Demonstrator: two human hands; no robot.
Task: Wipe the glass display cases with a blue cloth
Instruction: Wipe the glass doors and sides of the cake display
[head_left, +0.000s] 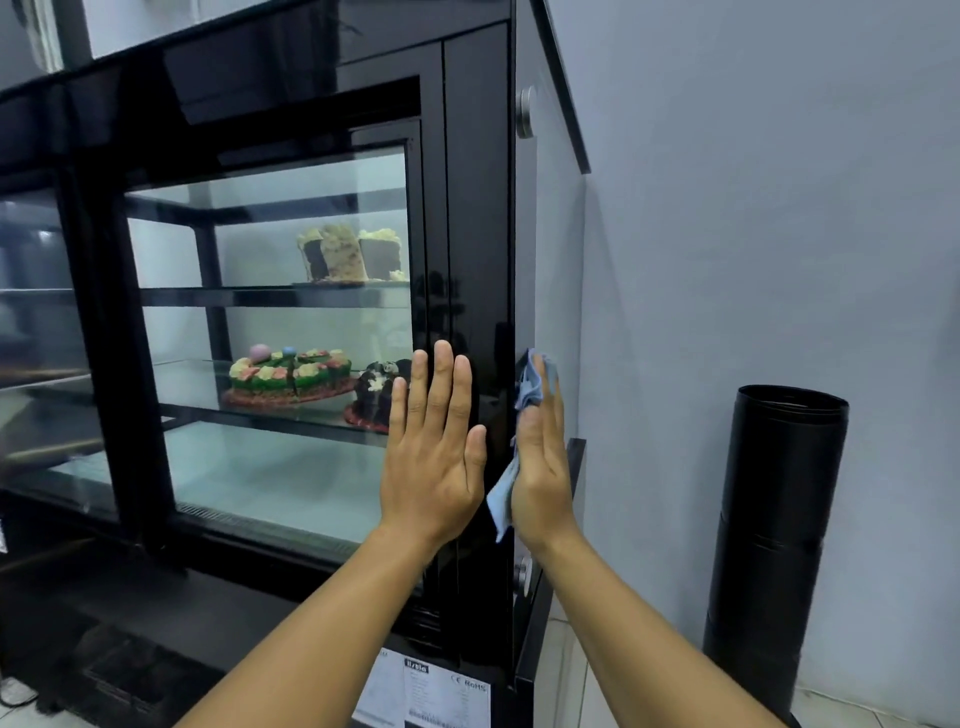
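Observation:
A black-framed glass display case (478, 208) fills the left and middle of the view, seen from its back corner. My left hand (434, 452) lies flat with fingers spread on the black rear frame beside the sliding glass door. My right hand (543, 462) presses a light blue cloth (527, 389) flat against the case's glass side panel (558, 270). The cloth sticks out above my fingers and hangs below my palm.
Inside the case, cake slices (353, 252) sit on an upper shelf and a green decorated cake (291, 376) and a dark cake (376, 395) on the one below. A tall black cylinder (774, 535) stands against the white wall to the right. A label (441, 691) is on the case's base.

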